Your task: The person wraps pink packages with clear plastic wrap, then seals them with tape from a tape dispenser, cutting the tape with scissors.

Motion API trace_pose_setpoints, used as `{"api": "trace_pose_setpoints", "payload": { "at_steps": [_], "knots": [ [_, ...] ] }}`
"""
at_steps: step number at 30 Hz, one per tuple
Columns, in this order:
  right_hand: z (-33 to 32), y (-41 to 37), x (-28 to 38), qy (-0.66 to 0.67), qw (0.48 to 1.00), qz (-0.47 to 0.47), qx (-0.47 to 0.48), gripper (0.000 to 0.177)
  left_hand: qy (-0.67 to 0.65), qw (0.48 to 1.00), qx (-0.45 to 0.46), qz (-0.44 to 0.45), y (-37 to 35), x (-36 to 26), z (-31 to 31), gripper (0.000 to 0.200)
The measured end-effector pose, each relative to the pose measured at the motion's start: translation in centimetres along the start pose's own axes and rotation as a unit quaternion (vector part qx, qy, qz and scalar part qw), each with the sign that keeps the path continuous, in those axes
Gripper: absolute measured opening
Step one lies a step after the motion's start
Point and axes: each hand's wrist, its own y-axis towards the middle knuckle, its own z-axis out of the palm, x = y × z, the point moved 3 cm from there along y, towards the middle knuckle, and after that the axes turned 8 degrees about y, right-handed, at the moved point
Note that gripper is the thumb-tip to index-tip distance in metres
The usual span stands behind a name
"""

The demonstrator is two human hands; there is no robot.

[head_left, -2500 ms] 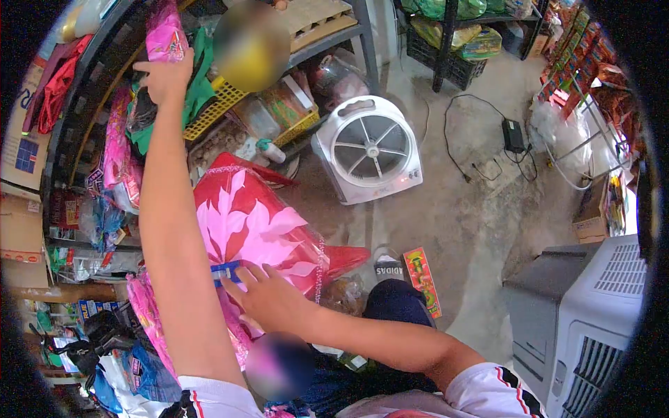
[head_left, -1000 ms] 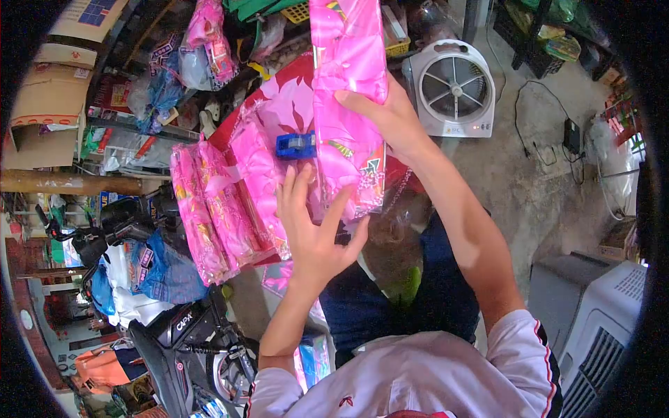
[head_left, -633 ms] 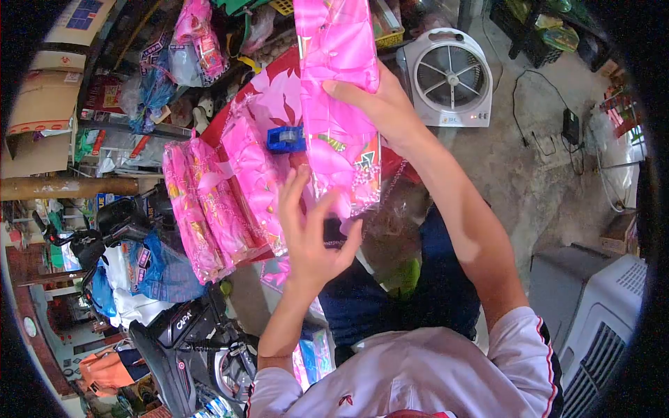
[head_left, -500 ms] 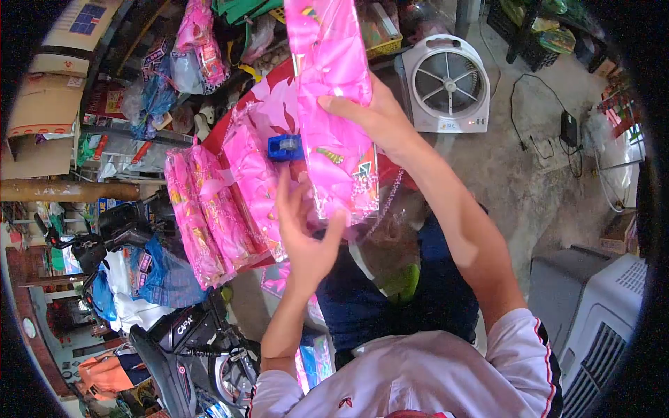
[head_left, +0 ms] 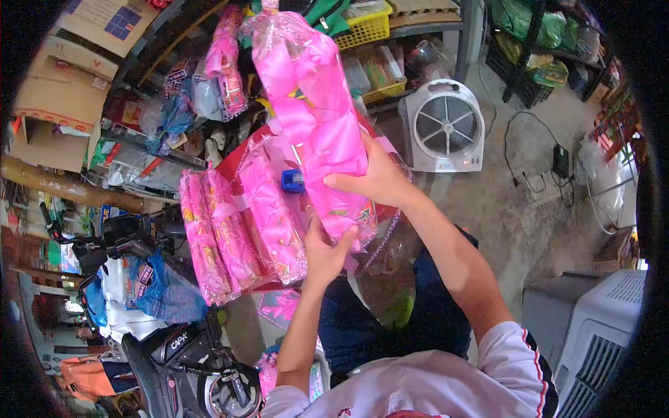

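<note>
A long pink package in clear plastic wrap [head_left: 310,97] is between my two hands, its gathered top pointing away from me. My right hand [head_left: 380,174] grips its right side, thumb across the front. Low on the package, my left hand [head_left: 327,254] is closed around the bottom end. Just left of it lies a blue tape dispenser [head_left: 293,181] on a red surface [head_left: 233,161]. Further left, similar pink packages [head_left: 273,219] lie side by side, the outermost one [head_left: 203,240] at the edge.
A white box fan [head_left: 446,129] stands on the concrete floor beyond my right arm. A black motorbike [head_left: 181,362] is at lower left, with blue bags [head_left: 167,289] near it. A grey air cooler [head_left: 599,327] stands at right. Shelves with a yellow basket [head_left: 366,28] are ahead.
The left hand, open beside the package's lower end before, now holds that end. The view has tilted, so the package's gathered top shows and the surroundings sit lower.
</note>
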Motion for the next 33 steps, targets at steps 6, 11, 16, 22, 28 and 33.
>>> {"api": "trace_pose_setpoints", "payload": {
  "at_steps": [6,11,16,22,28,33],
  "knots": [
    [0.5,0.1,-1.0,0.108,0.991,0.026,-0.078,0.071,0.028,1.0,-0.003,0.001,-0.9,0.3,-0.2,0.042],
    [-0.4,0.5,-2.7,0.109,0.986,0.034,-0.121,0.064,0.024,1.0,-0.004,-0.005,-1.6,-0.3,0.2,0.041],
    [-0.8,0.4,-2.7,0.127,0.978,0.057,-0.154,0.065,0.092,0.993,-0.059,0.038,-1.9,-0.5,0.8,0.049],
    [-2.0,0.9,-2.3,0.201,0.969,0.037,-0.135,0.078,0.037,0.999,-0.019,0.017,0.9,-0.8,0.6,0.048],
    [-4.8,0.8,-1.1,0.185,0.967,0.053,-0.167,0.084,-0.168,0.985,-0.033,-0.037,12.8,-4.6,0.3,0.055],
    [-5.0,1.2,-1.3,0.176,0.97,0.04,-0.161,0.083,-0.209,0.974,0.089,0.009,29.0,-12.1,0.7,0.05]
  ]
}}
